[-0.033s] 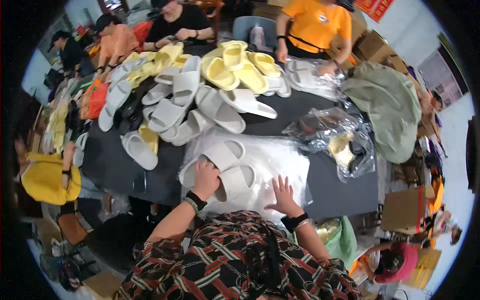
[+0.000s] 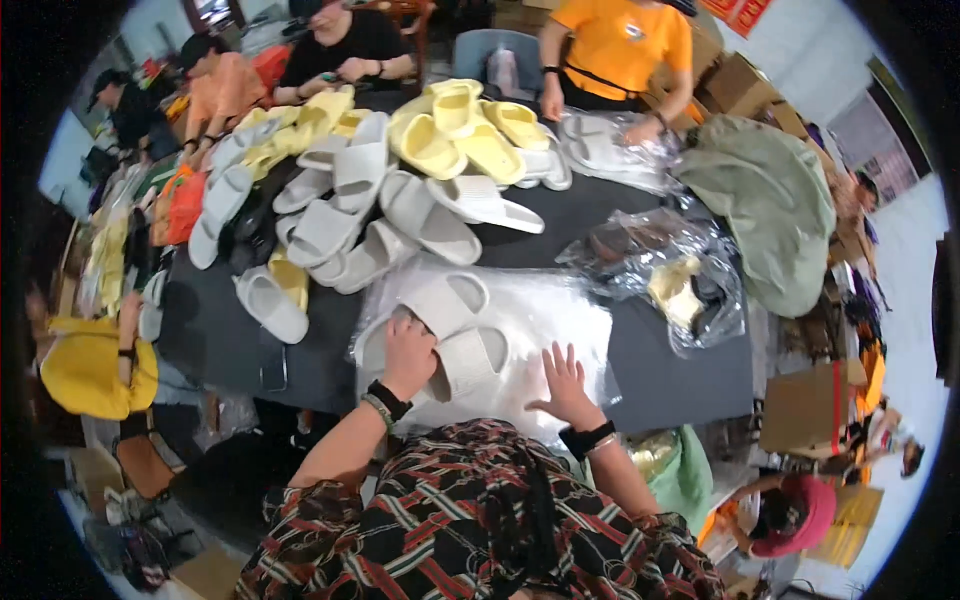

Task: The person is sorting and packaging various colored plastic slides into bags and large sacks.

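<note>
A pair of pale grey slide sandals (image 2: 470,362) lies side by side on a clear plastic bag (image 2: 560,312) in front of me. My left hand (image 2: 408,358) is closed on the pair, its fingers reaching between the two slides. Some of those fingertips are hidden by the slides. My right hand (image 2: 564,384) rests on the bag to the right of the pair, fingers spread and holding nothing.
A heap of grey slides (image 2: 340,225) and yellow slides (image 2: 455,125) covers the far dark table (image 2: 680,385). To the right are crumpled clear bags (image 2: 690,290) and a grey-green sack (image 2: 765,215). A person in orange (image 2: 625,45) handles bagged slides opposite.
The whole view has shifted slightly. Both hands and the pair of slides keep the same places on the bag.
</note>
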The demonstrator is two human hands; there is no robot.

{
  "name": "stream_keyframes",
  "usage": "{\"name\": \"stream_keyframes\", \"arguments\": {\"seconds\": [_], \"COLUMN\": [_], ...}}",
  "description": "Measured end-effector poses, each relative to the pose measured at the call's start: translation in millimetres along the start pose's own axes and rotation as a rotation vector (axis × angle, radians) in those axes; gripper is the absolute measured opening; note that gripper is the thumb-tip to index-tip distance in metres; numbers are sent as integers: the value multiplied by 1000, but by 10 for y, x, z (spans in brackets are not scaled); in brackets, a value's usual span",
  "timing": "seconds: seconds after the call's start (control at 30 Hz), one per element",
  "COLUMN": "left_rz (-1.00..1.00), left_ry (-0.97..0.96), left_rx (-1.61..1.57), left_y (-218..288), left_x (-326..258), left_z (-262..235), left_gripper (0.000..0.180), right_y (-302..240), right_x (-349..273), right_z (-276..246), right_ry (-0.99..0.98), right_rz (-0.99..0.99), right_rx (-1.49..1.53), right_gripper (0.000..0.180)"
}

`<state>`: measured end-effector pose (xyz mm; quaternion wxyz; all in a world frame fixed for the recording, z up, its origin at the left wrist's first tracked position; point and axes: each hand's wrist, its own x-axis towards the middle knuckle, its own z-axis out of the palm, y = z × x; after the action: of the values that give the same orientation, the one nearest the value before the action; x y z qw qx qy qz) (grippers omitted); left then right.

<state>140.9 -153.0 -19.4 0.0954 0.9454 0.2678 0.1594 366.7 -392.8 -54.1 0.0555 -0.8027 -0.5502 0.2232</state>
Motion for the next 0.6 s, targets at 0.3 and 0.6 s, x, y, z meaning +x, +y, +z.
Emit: {"name": "stream_keyframes", "arguments": {"seconds": [0.3, 0.6], "left_rz": [269, 369], "left_ry": [-2, -260], "left_rx": [-256, -111], "left_y": [1047, 1197], "left_x": [777, 928], "left_z": [399, 1264], "left_gripper": [11, 15], "right_y": [-218, 88], "right_x": [-357, -568], "right_z": [-17, 852], "right_ry": [-25, 23], "right_rz": [-127, -113], "right_rx": [-102, -284], "right_gripper": [78, 74]}}
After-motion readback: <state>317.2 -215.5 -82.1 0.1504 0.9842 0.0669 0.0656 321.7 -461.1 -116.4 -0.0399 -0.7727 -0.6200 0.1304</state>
